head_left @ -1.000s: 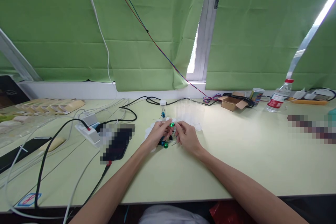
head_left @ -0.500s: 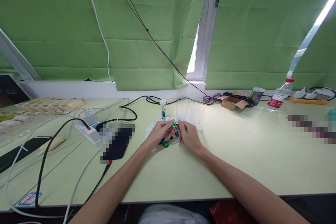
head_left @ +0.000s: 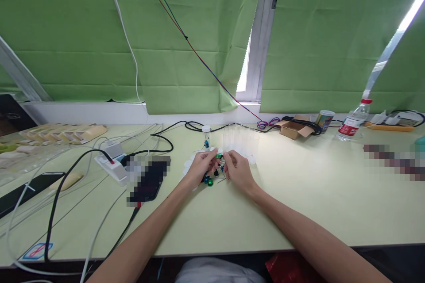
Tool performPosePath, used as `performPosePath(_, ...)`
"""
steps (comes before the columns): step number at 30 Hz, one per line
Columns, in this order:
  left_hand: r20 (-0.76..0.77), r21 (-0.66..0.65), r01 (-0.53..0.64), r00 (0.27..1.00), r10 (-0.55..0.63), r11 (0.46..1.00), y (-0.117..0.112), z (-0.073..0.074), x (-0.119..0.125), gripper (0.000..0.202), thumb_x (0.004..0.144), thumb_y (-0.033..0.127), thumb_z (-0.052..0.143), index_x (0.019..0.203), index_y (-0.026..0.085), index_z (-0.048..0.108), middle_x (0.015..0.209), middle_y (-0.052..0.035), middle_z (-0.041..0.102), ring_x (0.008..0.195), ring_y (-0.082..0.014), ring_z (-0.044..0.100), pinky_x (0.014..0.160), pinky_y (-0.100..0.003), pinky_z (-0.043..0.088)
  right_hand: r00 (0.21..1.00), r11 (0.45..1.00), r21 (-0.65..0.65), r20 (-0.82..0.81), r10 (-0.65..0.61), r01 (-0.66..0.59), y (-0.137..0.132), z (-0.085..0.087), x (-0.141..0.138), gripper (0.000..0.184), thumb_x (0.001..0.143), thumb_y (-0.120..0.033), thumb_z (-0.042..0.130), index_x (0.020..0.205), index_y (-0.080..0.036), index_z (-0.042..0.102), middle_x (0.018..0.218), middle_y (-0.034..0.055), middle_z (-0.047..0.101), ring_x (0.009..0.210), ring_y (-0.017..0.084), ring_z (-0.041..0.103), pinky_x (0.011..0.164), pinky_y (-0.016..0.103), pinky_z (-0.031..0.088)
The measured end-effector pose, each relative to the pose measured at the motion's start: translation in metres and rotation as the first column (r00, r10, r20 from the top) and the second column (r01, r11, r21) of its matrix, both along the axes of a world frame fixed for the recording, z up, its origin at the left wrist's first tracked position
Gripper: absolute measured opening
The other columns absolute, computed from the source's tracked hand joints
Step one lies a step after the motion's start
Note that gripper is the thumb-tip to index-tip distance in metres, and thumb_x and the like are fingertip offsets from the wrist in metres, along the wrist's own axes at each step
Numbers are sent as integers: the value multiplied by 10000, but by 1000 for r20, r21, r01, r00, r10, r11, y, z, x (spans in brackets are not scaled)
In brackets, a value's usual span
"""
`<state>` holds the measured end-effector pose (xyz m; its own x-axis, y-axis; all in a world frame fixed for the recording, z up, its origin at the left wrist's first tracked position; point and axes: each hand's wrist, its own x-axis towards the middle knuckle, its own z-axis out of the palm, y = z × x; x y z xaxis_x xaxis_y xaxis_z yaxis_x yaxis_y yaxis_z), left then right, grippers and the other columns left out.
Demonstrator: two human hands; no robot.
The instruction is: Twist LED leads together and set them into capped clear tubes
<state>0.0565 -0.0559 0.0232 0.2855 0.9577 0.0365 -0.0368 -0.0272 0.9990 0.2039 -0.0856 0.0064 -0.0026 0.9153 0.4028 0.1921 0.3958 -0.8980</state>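
Note:
My left hand [head_left: 199, 167] and my right hand [head_left: 238, 170] meet over the middle of the pale green table [head_left: 299, 203]. Between their pinched fingertips sits a small green bead [head_left: 218, 156] on a thin wire. Under the hands lie several small blue and green beads [head_left: 209, 181] with wire legs. Just behind stand clear plastic vials [head_left: 239, 139], and one capped vial [head_left: 206, 136] holds a blue bead. Small white caps [head_left: 187, 166] lie to the left of my left hand.
A dark phone [head_left: 149, 181] and a white power strip [head_left: 113, 163] with black and white cables lie at left. A cardboard box [head_left: 292, 129], a cup [head_left: 324, 120] and a water bottle [head_left: 353, 123] stand at back right. Green blinds hang behind.
My hands have shifted only slightly; the fingertips have drawn a little closer together and lifted the green bead a touch.

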Motion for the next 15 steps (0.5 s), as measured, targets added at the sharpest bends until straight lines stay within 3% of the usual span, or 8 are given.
performPosePath(4,18,2,-47,999,47,999,2,-1,-1,490,776,592,602,618,129,577,537,-9,524,405,-60,397,383,-200,223,997,998,35,-52,53,-52,2,-1,0,304,867,-439,550,1063,-208,535,814,10,613,489,105,563,428,219,420)
performPosePath(8,11,-14,-46,999,46,999,1,1,0,488,767,584,612,590,133,562,521,-12,523,396,-63,399,379,-204,217,994,996,35,-69,89,-87,3,-3,-1,271,867,-433,538,1018,-208,538,869,18,577,505,99,561,414,217,417)
performPosePath(15,3,-24,-41,999,41,999,-1,2,1,460,761,555,635,584,136,564,524,-12,527,403,-67,409,382,-206,222,993,995,28,-67,93,-91,3,-3,-1,254,882,-450,518,953,-207,544,724,-13,556,468,108,523,419,234,402)
